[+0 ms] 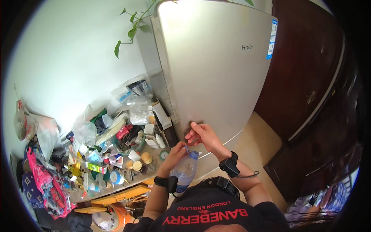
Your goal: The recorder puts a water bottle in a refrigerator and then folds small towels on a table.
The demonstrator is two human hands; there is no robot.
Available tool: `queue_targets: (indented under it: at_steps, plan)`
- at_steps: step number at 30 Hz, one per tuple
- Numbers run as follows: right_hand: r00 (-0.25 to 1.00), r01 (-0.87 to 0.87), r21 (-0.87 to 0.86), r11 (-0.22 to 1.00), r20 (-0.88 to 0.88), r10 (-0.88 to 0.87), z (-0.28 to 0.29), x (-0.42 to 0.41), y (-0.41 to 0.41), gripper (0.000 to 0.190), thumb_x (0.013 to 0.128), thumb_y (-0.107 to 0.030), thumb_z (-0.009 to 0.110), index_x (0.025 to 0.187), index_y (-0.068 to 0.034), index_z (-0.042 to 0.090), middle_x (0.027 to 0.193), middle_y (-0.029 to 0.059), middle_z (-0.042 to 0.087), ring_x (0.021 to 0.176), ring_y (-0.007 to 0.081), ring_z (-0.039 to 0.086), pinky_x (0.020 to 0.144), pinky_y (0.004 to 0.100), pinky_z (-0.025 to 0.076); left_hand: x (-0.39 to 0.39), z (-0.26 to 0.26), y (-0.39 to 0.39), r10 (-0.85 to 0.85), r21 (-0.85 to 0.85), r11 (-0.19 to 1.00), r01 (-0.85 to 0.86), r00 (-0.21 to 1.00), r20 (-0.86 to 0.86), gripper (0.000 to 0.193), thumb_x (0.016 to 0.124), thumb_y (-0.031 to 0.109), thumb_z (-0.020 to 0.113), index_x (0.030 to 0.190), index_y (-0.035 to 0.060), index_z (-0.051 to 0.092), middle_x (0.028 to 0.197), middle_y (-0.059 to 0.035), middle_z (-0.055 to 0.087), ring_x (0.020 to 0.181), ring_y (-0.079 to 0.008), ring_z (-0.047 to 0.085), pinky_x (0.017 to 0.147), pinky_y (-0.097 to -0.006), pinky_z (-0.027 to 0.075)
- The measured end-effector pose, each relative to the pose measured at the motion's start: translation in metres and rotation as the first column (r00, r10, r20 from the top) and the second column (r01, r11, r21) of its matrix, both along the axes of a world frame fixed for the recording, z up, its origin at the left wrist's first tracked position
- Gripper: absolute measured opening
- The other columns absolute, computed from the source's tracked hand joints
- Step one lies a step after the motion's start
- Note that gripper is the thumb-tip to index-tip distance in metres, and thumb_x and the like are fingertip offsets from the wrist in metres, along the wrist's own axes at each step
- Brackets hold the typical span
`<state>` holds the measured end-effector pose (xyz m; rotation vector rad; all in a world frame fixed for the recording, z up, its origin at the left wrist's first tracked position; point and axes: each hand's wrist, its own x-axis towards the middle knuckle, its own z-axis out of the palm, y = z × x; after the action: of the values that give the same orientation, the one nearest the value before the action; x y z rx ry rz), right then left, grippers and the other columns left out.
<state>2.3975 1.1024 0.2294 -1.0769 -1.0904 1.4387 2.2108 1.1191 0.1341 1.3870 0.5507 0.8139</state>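
Note:
A large clear plastic bottle [185,169] with a blue cap [194,155] and a blue carrying handle is close in front of my body. My left hand [176,155] is at the bottle's neck, its fingers closed about the blue handle [188,149]. Just above and to the right, my right hand [203,136] is raised with its fingers loosely curled and thumb apart; nothing shows in it. Both hands are in front of the lower part of a silver refrigerator door [214,75]. Each wrist wears a black strapped device.
On the left, a cluttered table [130,182] bears jars, boxes, bottles and plastic bags beside the refrigerator. Below it are partly open wooden drawers [121,195] and an orange bucket [119,216]. A dark wooden door [301,63] stands at right. Leaves [132,32] trail at the top.

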Motion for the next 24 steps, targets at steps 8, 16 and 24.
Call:
queue_targets:
  at_steps: [8,16,24]
  plan:
    - [0.998,0.034,0.115,0.993,0.048,-0.040,-0.008,-0.006,0.000,0.051,0.099,-0.043,0.039,0.088,0.002,0.061,0.084,0.0136,0.068,0.071,0.0174,0.065,0.062,0.0276,0.049,0.008,0.015,-0.007,0.051,-0.028,0.998,-0.053,0.998,-0.046,0.020,0.098,0.024,0.046,0.106,0.0061,0.049,0.095,0.0009,0.049,0.089,-0.0080,0.048,0.082,-0.0249,0.044]
    - [0.966,-0.096,0.253,0.963,-0.210,0.151,-0.035,0.012,0.002,0.046,0.101,-0.037,0.032,0.078,-0.004,0.052,0.102,0.0210,0.065,0.089,0.0258,0.064,0.076,0.0331,0.051,0.002,-0.002,0.000,-0.002,-0.015,1.000,0.002,1.000,-0.004,0.017,0.099,0.021,0.046,0.106,0.0067,0.048,0.098,0.0006,0.049,0.094,-0.0087,0.050,0.084,-0.0252,0.044]
    - [0.985,-0.067,0.279,0.958,-0.133,0.108,-0.091,0.079,-0.050,0.032,0.093,-0.028,0.050,0.105,0.001,0.059,0.104,0.0148,0.064,0.084,0.0220,0.061,0.076,0.0336,0.050,-0.049,0.000,-0.005,0.183,-0.121,0.980,-0.157,0.951,0.249,0.017,0.098,0.024,0.049,0.101,0.0073,0.050,0.123,-0.0113,0.057,0.093,-0.0123,0.054,0.088,-0.0275,0.044]
